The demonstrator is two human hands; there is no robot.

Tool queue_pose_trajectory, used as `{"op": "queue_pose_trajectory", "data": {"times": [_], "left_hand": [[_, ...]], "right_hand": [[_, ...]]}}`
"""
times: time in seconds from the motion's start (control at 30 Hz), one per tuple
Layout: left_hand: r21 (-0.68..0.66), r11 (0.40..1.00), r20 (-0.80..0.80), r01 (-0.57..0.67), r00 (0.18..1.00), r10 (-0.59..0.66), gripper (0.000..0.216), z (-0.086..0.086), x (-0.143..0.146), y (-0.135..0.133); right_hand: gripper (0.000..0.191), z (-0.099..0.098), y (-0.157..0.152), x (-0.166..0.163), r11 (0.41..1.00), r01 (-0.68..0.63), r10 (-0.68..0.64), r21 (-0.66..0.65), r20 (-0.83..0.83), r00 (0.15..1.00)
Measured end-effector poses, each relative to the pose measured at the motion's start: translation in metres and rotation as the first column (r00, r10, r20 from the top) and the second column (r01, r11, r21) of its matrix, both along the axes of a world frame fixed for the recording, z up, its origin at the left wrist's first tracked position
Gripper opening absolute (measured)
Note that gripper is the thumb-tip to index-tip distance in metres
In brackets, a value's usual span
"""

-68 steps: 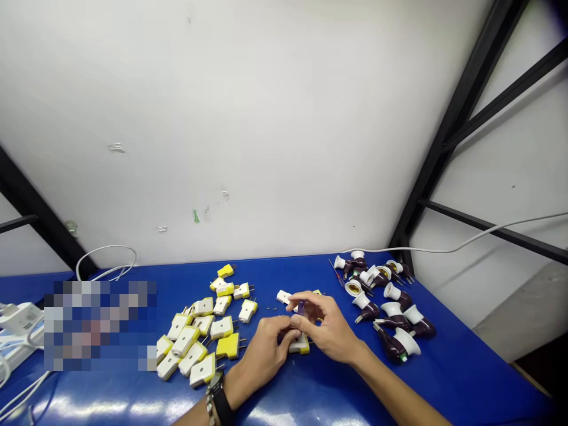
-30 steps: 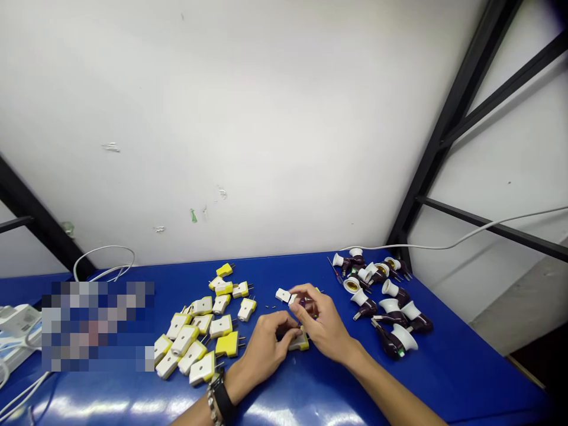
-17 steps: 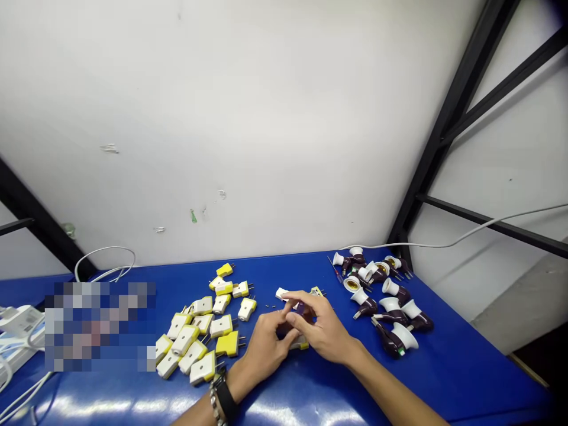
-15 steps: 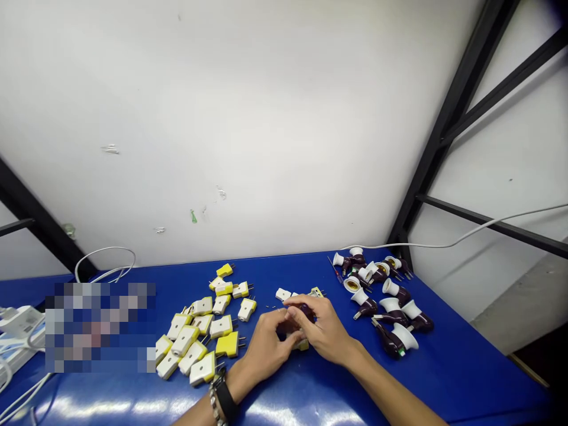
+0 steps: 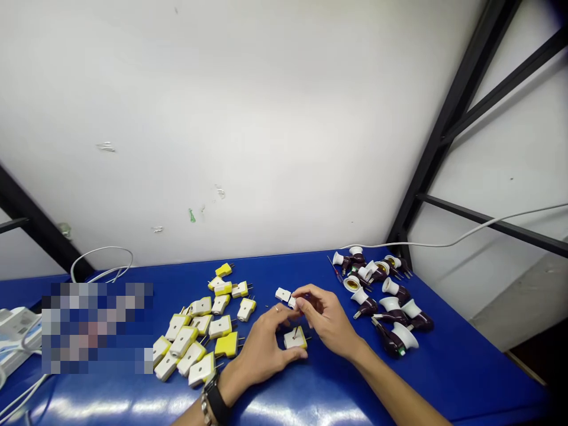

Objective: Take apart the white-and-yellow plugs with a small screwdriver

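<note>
A white and yellow two-pin plug (image 5: pixel 293 339) lies on the blue table between my hands, its pins pointing right. A small screw-like piece stands up from the hole in its white face. My left hand (image 5: pixel 265 344) curves around the plug's left side, thumb below it and fingers above, spread apart. Just above and to the right, my right hand (image 5: pixel 327 319) has thumb and index finger pinched together; what is between them, if anything, is hidden. Beyond the fingertips lies a white plug part (image 5: pixel 283 294), with another partly covered by my right hand.
Several white and yellow plugs (image 5: pixel 184 341) are heaped at left. Maroon and white lamp holders (image 5: pixel 393 310) lie at right, a thin screwdriver (image 5: pixel 336 270) beside them. White cables (image 5: pixel 104 251) and a power strip (image 5: pixel 20 343) occupy the left. A white wall (image 5: pixel 266 130) closes off the back.
My hands have moved apart, uncovering the plug between them. The left hand has opened out around it; the right fingers have stayed pinched. The view has shifted slightly.
</note>
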State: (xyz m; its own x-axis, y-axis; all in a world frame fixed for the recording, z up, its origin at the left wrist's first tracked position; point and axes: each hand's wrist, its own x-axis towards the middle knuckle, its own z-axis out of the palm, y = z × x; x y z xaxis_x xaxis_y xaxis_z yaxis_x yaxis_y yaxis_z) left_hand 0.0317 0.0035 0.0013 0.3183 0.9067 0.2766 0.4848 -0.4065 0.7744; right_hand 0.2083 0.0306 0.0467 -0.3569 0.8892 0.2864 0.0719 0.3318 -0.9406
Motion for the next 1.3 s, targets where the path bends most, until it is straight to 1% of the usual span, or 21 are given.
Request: {"op": "queue_pose_trajectory", "data": {"times": [0.07, 0.2, 0.23, 0.3, 0.37, 0.4, 0.47, 0.53, 0.6, 0.63, 0.7, 0.77, 0.83, 0.93, 0.97, 1.03, 1.07, 1.1, 1.13, 1.2, 1.3], "left_hand": [[-0.016, 1.0, -0.047, 0.007, 0.999, -0.008, 0.048, 0.002, -0.005, -0.003], [-0.024, 0.999, -0.079, -0.031, 0.996, 0.029, 0.016, 0.002, -0.008, -0.006], [-0.016, 0.999, -0.08, -0.038, 0.996, 0.037, 0.011, 0.003, -0.008, -0.006], [0.007, 0.999, -0.082, -0.053, 0.995, 0.053, 0.014, 0.005, -0.009, -0.004], [0.029, 0.997, -0.119, -0.078, 0.99, 0.081, 0.017, 0.009, -0.013, -0.002], [0.038, 0.994, -0.164, -0.098, 0.981, 0.103, 0.018, 0.012, -0.016, -0.001], [0.053, 0.989, -0.317, -0.136, 0.937, 0.146, 0.022, 0.019, -0.022, 0.003], [0.073, 0.984, -0.52, -0.163, 0.836, 0.177, 0.025, 0.025, -0.026, 0.008], [0.083, 0.984, -0.689, -0.159, 0.704, 0.172, 0.027, 0.03, -0.026, 0.013], [0.083, 0.985, -0.74, -0.153, 0.652, 0.164, 0.027, 0.031, -0.026, 0.016], [0.079, 0.986, -0.783, -0.145, 0.603, 0.151, 0.026, 0.033, -0.024, 0.02], [0.081, 0.986, -0.784, -0.149, 0.601, 0.155, 0.024, 0.033, -0.024, 0.023], [0.088, 0.983, -0.781, -0.162, 0.601, 0.169, 0.024, 0.034, -0.026, 0.024], [0.094, 0.978, -0.764, -0.188, 0.616, 0.192, 0.029, 0.036, -0.03, 0.029], [0.096, 0.977, -0.757, -0.192, 0.624, 0.197, 0.031, 0.036, -0.031, 0.031], [0.098, 0.977, -0.741, -0.188, 0.642, 0.198, 0.033, 0.037, -0.03, 0.037], [0.097, 0.979, -0.733, -0.179, 0.653, 0.192, 0.033, 0.037, -0.029, 0.041], [0.093, 0.982, -0.724, -0.165, 0.665, 0.181, 0.033, 0.037, -0.027, 0.044], [0.087, 0.985, -0.715, -0.148, 0.679, 0.165, 0.035, 0.036, -0.024, 0.048], [0.069, 0.992, -0.696, -0.108, 0.706, 0.126, 0.04, 0.034, -0.017, 0.053], [0.053, 0.996, -0.665, -0.068, 0.742, 0.085, 0.038, 0.03, -0.002, 0.057]], "right_hand": [[0.027, 0.0, 0.001, 0.001, 1.0, 0.02, -0.021, -0.022, -0.036, 0.999], [0.032, 0.001, 0.004, 0.003, 0.995, 0.083, -0.09, -0.053, -0.137, 0.987], [0.033, 0.002, 0.005, 0.003, 0.994, 0.093, -0.102, -0.058, -0.158, 0.982], [0.036, 0.003, 0.006, 0.004, 0.991, 0.118, -0.129, -0.066, -0.197, 0.972], [0.037, 0.005, 0.008, 0.006, 0.982, 0.174, -0.185, -0.069, -0.232, 0.955], [0.037, 0.006, 0.009, 0.008, 0.974, 0.215, -0.225, -0.066, -0.248, 0.942], [0.039, 0.008, 0.011, 0.012, 0.951, 0.307, -0.308, -0.045, -0.263, 0.914], [0.039, 0.01, 0.014, 0.017, 0.928, 0.374, -0.363, -0.005, -0.244, 0.899], [0.038, 0.011, 0.016, 0.023, 0.917, 0.395, -0.381, 0.051, -0.17, 0.909], [0.038, 0.011, 0.017, 0.026, 0.918, 0.389, -0.38, 0.082, -0.104, 0.919], [0.037, 0.011, 0.02, 0.033, 0.925, 0.353, -0.365, 0.141, 0.074, 0.928], [0.036, 0.011, 0.022, 0.039, 0.935, 0.297, -0.34, 0.191, 0.26, 0.904], [0.034, 0.01, 0.025, 0.046, 0.944, 0.23, -0.312, 0.238, 0.409, 0.857], [0.033, 0.005, 0.03, 0.054, 0.959, 0.113, -0.255, 0.26, 0.614, 0.747], [0.037, 0.003, 0.031, 0.055, 0.966, 0.07, -0.225, 0.248, 0.678, 0.7], [0.061, -0.003, 0.033, 0.058, 0.981, -0.01, -0.149, 0.196, 0.777, 0.611], [0.073, -0.006, 0.034, 0.059, 0.984, -0.037, -0.122, 0.175, 0.807, 0.577], [0.079, -0.008, 0.035, 0.059, 0.986, -0.054, -0.105, 0.161, 0.828, 0.55], [0.079, -0.011, 0.036, 0.06, 0.986, -0.061, -0.101, 0.158, 0.84, 0.532], [0.07, -0.014, 0.037, 0.061, 0.983, -0.058, -0.121, 0.176, 0.845, 0.521], [0.056, -0.017, 0.039, 0.064, 0.979, -0.056, -0.139, 0.198, 0.839, 0.526]]}}
